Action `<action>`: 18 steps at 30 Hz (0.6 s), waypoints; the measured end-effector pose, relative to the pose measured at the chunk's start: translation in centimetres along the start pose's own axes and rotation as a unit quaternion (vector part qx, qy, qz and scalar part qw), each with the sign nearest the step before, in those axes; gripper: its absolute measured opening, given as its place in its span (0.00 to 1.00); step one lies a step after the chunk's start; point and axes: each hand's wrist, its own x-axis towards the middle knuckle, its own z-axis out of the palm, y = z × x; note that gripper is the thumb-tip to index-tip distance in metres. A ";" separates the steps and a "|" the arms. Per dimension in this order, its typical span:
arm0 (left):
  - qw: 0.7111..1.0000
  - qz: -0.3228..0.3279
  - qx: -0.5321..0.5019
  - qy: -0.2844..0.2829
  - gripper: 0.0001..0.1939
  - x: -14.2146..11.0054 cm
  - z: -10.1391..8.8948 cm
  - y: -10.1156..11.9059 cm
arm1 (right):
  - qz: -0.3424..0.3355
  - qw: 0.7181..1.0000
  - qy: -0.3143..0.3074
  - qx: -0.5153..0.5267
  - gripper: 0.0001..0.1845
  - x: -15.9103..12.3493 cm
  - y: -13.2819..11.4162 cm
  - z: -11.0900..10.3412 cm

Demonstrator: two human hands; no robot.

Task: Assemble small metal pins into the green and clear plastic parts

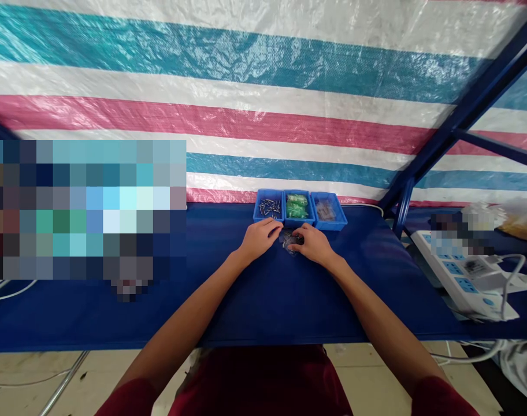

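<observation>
In front of three small blue bins, my right hand (314, 243) curls its fingers and thumb down on a small clear plastic bag (286, 243) lying on the blue table. Little dark or shiny pieces appear to be in the bag, too small to name. My left hand (260, 239) is at the bag's left, thumb and fingertips pinched together; what they hold, if anything, is too small to make out. Behind it, the left bin (255, 214) holds loose metal screw-like pieces (270, 207). Green packets (297, 207) fill the middle bin (299, 222), and clear packets (325, 210) lie in the right bin (339, 222).
A white power strip (458, 277) with plugs and cables lies at the right. Blue metal frame bars (445, 136) rise there. A striped plastic sheet (289, 121) hangs behind the blue table (285, 306). The left side is pixelated. Plastic bags (521, 216) sit far right.
</observation>
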 end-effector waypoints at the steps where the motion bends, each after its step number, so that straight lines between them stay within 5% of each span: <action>1: 1.000 -0.008 -0.004 -0.008 0.10 0.2 -0.2 0.0 | -0.004 1.000 -0.004 -0.002 0.15 0.0 0.0 0.1; 8: 0.998 -0.029 -0.044 -0.022 0.09 0.7 -0.3 0.3 | -0.024 0.999 0.024 0.026 0.11 0.3 0.4 0.7; 18: 0.988 -0.092 -0.108 0.054 0.14 -0.7 -0.2 -0.1 | -0.077 0.975 0.107 0.179 0.09 0.5 -0.2 -0.2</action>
